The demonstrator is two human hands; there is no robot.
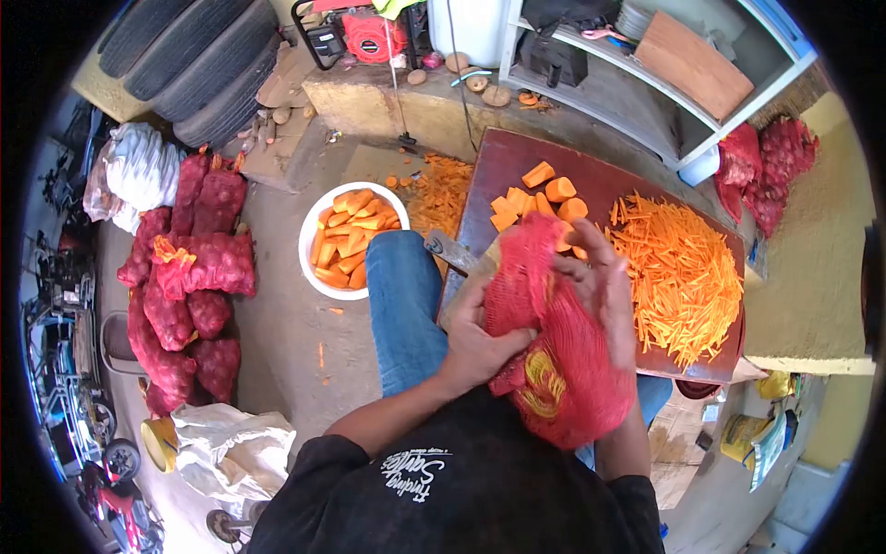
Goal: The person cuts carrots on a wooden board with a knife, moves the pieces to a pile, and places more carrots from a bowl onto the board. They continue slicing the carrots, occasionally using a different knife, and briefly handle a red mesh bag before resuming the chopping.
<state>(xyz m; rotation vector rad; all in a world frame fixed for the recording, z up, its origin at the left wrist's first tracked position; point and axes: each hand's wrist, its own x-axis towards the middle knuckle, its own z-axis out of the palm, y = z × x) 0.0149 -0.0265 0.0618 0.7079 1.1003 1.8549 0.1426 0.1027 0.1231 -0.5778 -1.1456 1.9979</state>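
Observation:
A red mesh bag (574, 369) with a yellow patch hangs bunched in front of my chest. My left hand (484, 340) is closed on its left side, thumb across the netting. My right hand (604, 286) has its fingers bent around the right side of the bag, partly hidden by netting. Just beyond my left hand a grey metal tool (450, 251) with a notched end lies at the table edge; its other end is hidden. Cut carrot chunks (544, 196) and a heap of carrot sticks (681, 282) lie on the dark red table (498, 157).
Left of my knee a white basin (305, 254) holds peeled carrots. Full red mesh sacks (217, 263) are piled on the floor farther left. Carrot scraps (438, 189) lie beside the table. A metal shelf (637, 74) stands behind, with tyres (198, 69) at the back left.

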